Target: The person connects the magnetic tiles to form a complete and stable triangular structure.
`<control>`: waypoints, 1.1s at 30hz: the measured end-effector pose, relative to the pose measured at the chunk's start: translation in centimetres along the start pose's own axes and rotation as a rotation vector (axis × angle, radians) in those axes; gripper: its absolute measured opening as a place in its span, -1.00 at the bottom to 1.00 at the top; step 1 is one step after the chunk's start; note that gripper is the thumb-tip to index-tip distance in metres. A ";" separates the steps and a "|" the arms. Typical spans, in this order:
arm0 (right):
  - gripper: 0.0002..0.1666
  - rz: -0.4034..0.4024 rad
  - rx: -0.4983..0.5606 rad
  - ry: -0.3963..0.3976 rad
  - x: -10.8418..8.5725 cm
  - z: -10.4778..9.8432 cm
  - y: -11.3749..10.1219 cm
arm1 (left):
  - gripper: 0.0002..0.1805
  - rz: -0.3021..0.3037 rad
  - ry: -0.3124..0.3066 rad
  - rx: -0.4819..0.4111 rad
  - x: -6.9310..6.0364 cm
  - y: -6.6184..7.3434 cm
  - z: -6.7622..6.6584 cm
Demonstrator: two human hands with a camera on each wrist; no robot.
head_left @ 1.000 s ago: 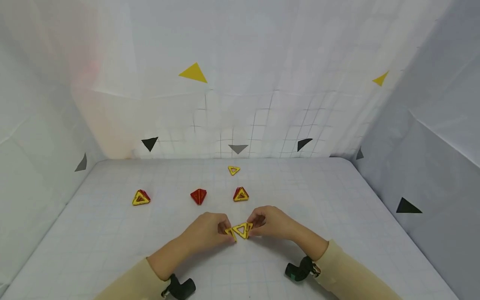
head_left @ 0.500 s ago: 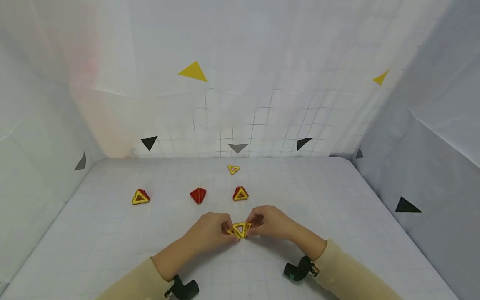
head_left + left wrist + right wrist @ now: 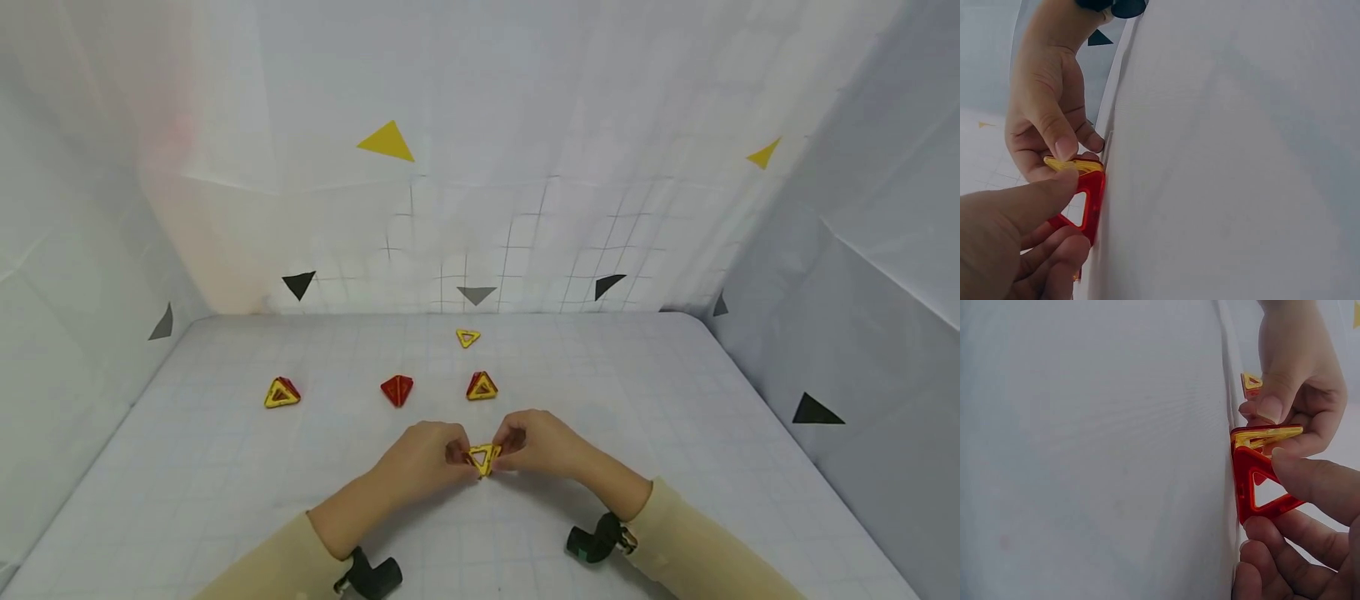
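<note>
Over the front middle of the table, my left hand (image 3: pixel 423 457) and right hand (image 3: pixel 543 446) hold joined triangular magnetic tiles (image 3: pixel 484 447) between them, low over the surface. From above they show yellow; in the left wrist view the tile by my left fingers has a red face (image 3: pixel 1099 194) with an open centre. My left thumb and fingers pinch that side. In the right wrist view my right thumb and fingertips pinch another red-faced tile (image 3: pixel 1245 481), with yellow edges folded close behind it. Fingers partly hide the tiles, so I cannot tell whether their edges meet all round.
Beyond the hands stand a red-and-yellow pyramid (image 3: pixel 482 387), a red folded piece (image 3: pixel 397 390) and, farther left, another red-and-yellow pyramid (image 3: pixel 282 393). A flat yellow triangle (image 3: pixel 467 333) lies near the back edge. White sheets (image 3: pixel 480 208) wall the table in behind and at both sides.
My left hand has moved a little right, toward the right hand. The tiles, spread out before, have folded up into a more compact shape. My right hand has barely moved.
</note>
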State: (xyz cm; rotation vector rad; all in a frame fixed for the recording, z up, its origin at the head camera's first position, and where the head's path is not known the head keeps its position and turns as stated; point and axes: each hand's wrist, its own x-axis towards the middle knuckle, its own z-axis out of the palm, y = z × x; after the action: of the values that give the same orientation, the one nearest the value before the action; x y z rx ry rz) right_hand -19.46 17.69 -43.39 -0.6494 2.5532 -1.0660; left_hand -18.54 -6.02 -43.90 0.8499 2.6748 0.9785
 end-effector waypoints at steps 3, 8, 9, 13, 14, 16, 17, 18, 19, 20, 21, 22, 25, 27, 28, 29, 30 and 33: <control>-0.77 0.011 0.002 -0.008 0.0 -0.1 0.0 | -0.75 0.008 -0.004 -0.025 0.2 -0.3 0.0; -0.76 0.019 0.008 -0.017 0.1 -0.1 0.0 | -0.81 0.021 -0.022 -0.088 0.4 -1.0 -0.2; -0.76 0.019 0.007 -0.017 0.1 -0.1 0.0 | -0.83 0.018 -0.027 -0.104 0.4 -1.1 -0.2; -0.76 0.016 0.010 -0.020 0.1 -0.1 -0.2 | -0.87 0.000 -0.046 -0.155 0.7 -1.6 -0.2; -0.75 0.014 0.011 -0.021 0.1 -0.1 -0.2 | -0.87 -0.006 -0.048 -0.161 0.8 -1.6 -0.2; -0.76 0.012 0.017 -0.025 0.1 -0.2 -0.3 | -0.87 -0.012 -0.051 -0.168 0.9 -1.7 -0.2; -0.76 0.012 0.019 -0.028 0.1 -0.2 -0.4 | -0.86 -0.012 -0.052 -0.170 1.0 -1.7 -0.1; -0.76 0.011 0.019 -0.029 0.2 -0.2 -0.4 | -0.86 -0.012 -0.052 -0.170 1.0 -1.8 -0.1; -0.77 0.009 0.017 -0.030 0.2 -0.2 -0.4 | -0.86 -0.010 -0.051 -0.170 1.1 -1.8 -0.1; -0.78 0.007 0.015 -0.032 0.2 -0.1 -0.4 | -0.85 -0.006 -0.049 -0.170 1.1 -1.9 0.0; -0.78 0.005 0.013 -0.033 0.2 -0.1 -0.5 | -0.85 -0.003 -0.047 -0.169 1.1 -1.9 0.0; -0.79 0.003 0.010 -0.035 0.3 -0.1 -0.5 | -0.85 0.000 -0.045 -0.167 1.1 -1.9 0.0; -0.80 -0.005 0.003 -0.038 0.3 -0.1 -0.4 | -0.84 0.003 -0.041 -0.162 1.2 -2.0 0.1; -0.81 -0.007 0.003 -0.038 0.3 -0.1 -0.4 | -0.84 0.002 -0.041 -0.162 1.1 -2.0 0.1; -0.81 -0.009 0.002 -0.038 0.4 -0.1 -0.4 | -0.84 0.002 -0.041 -0.164 1.1 -2.0 0.1; -0.81 -0.009 0.003 -0.038 0.4 -0.1 -0.4 | -0.84 0.001 -0.042 -0.167 1.1 -2.0 0.1; -0.82 -0.011 0.003 -0.039 0.4 -0.1 -0.4 | -0.84 0.001 -0.043 -0.169 1.1 -1.9 0.1; -0.85 -0.018 0.000 -0.041 0.5 -0.1 -0.4 | -0.85 0.003 -0.042 -0.172 1.1 -1.9 0.1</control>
State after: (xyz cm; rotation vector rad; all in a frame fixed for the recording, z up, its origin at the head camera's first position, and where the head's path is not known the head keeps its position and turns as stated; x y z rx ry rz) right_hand -19.80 17.24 -43.12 -0.6882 2.5173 -1.0479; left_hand -20.32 -6.57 -45.14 0.8285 2.5108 1.1578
